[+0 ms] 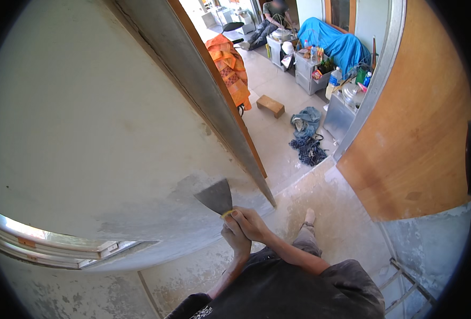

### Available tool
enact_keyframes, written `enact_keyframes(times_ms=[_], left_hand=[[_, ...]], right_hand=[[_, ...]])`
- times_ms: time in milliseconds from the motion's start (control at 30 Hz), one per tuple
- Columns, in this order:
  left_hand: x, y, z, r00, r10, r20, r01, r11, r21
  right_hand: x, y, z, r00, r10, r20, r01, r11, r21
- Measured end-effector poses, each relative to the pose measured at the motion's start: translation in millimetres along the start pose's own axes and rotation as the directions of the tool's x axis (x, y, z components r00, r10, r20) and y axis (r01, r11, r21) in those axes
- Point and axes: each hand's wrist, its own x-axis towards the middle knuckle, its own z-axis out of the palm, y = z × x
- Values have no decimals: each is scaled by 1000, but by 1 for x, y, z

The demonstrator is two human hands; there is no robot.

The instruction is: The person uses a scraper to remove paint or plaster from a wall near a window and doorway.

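A wide-bladed putty knife (218, 196) with a yellow band at the base of its dark blade is held in both hands. My left hand (236, 238) wraps the handle from below. Over its upper end closes my right hand (249, 222), thumb near the band. Most of the handle is hidden by my fingers. The blade points up and left, toward the painted wall (131, 131); whether its edge touches the wall I cannot tell. Behind the blade, a grey patch (185, 186) of scraped or bare surface shows on the wall's lower part.
A door frame (215, 123) borders the wall; a wooden door (411, 131) stands right. Beyond lie a low wooden stool (270, 105), crumpled clothes (309, 150) and metal cabinets (341, 117). A person (273, 20) sits at the back. A ladder (409, 281) is at lower right, a window (60, 249) at left.
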Motion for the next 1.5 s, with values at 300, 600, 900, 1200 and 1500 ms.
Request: enact_keyframes(times_ms=[300,600,900,1200,1500], left_hand=[[4,11,2,999,32,-12,-31,999,38],[-2,26,5,1000,-17,-15,17,1000,-19],[-8,16,2,996,-64,55,70,989,-130],[-19,8,-4,994,-97,40,103,973,-207],[-19,23,-13,992,-104,70,111,989,-102]], right_hand=[[4,-9,-1,1000,-1,20,1,1000,-18],[0,-23,-2,1000,12,19,-11,999,-52],[0,-36,-12,997,20,70,-10,990,-142],[-9,-38,-6,993,68,95,-47,977,-209],[-14,-43,5,997,77,27,-69,973,-218]])
